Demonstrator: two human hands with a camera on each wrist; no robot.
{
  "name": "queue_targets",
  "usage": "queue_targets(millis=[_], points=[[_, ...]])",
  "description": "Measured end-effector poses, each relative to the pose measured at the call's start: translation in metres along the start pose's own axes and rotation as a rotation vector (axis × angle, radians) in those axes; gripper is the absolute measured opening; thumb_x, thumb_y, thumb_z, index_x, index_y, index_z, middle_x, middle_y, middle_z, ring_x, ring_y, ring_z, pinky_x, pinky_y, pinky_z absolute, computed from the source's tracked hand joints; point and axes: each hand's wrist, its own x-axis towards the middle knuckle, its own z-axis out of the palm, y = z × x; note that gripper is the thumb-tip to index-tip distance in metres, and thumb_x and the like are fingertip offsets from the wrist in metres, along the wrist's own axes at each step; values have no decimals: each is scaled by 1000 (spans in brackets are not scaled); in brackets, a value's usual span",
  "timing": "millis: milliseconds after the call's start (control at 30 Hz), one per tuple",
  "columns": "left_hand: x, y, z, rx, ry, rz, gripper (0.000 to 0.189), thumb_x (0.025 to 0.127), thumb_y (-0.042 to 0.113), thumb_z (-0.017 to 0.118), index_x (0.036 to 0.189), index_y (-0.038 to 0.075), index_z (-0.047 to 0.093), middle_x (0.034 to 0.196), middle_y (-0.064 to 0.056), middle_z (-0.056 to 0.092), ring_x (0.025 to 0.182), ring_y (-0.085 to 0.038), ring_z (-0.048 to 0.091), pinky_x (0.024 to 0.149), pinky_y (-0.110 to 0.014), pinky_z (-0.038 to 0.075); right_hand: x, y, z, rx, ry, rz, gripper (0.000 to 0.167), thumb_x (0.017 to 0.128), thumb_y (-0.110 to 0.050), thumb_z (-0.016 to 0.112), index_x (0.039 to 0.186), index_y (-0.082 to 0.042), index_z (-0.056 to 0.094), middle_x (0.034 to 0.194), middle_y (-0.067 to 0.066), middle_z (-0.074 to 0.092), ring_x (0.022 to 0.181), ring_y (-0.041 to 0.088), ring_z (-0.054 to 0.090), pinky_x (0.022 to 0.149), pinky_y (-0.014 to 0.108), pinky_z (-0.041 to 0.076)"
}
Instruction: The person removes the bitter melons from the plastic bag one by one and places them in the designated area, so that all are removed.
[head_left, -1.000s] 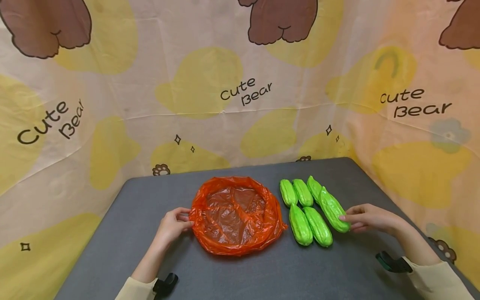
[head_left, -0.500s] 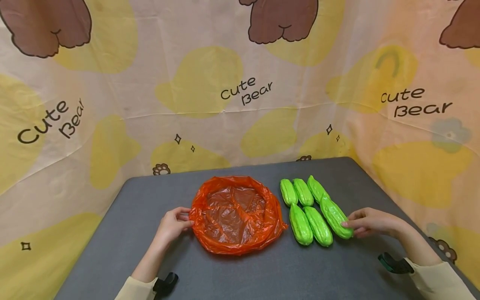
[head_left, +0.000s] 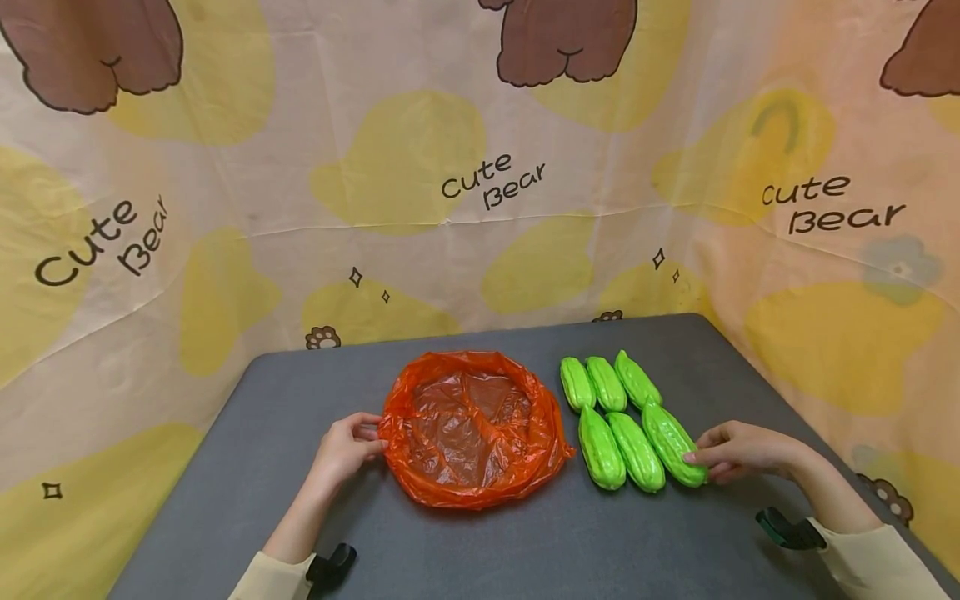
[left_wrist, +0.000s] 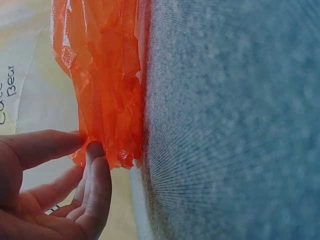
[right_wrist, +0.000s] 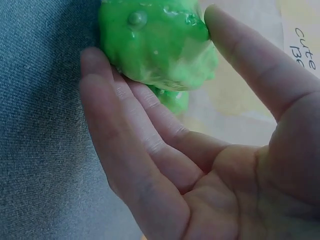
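Observation:
My left hand (head_left: 347, 450) pinches the left edge of an orange-red plastic bag (head_left: 553, 421), which stands spread in a round with its rim rolled outward. In the left wrist view, thumb and fingers meet the thin bag wall (left_wrist: 107, 95). To the right of the bag, glossy green bitter melons (head_left: 602, 450) lie in two rows of three. My right hand (head_left: 750, 452) holds the near end of the front right bitter melon (head_left: 673, 446), thumb on one side and fingers on the other. The right wrist view shows that melon's blunt end (right_wrist: 155, 45) with its stem nub.
The grey table (head_left: 517, 554) is backed by a printed cloth (head_left: 405, 167) with bear drawings and lettering. Black straps with a camera mount (head_left: 332, 569) sit on both wrists, by the cream sleeves.
My right hand has drawn the front right bitter melon nearer and down until it lies in line with the front row, end to end with the one behind. The left hand has stayed still.

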Motion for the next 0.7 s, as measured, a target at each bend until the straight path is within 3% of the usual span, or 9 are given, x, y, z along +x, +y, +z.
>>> queue_targets(millis=[200, 300, 533, 700], points=[[-1, 1, 0, 0, 0, -12, 39, 80, 5, 72, 117, -2, 61, 88, -12, 69, 71, -21, 65, 65, -36, 56, 2, 1, 1, 20, -37, -27, 30, 96, -30, 54, 86, -2, 60, 65, -5, 41, 54, 5, 35, 60, 23, 44], [-1, 1, -1, 2, 2, -15, 39, 80, 5, 72, 117, -2, 61, 88, -12, 69, 71, -21, 65, 65, -36, 56, 3, 1, 2, 15, -32, -24, 29, 96, -30, 54, 83, -4, 58, 66, -5, 44, 56, 5, 39, 58, 23, 44], [-1, 3, 0, 9, 6, -11, 39, 80, 5, 72, 117, -2, 61, 88, -12, 69, 71, -21, 65, 65, -36, 56, 4, 2, 1, -7, 2, 2, 37, 95, -32, 56, 103, 3, 64, 92, 2, 61, 81, 13, 60, 74, 31, 55], [-1, 4, 0, 13, 9, -16, 39, 80, 6, 73, 116, -1, 62, 88, -11, 69, 70, -20, 64, 65, -35, 56, 3, 3, -2, -16, 41, 44, 56, 92, -32, 60, 123, 14, 51, 113, 12, 62, 97, 22, 65, 80, 37, 56]])
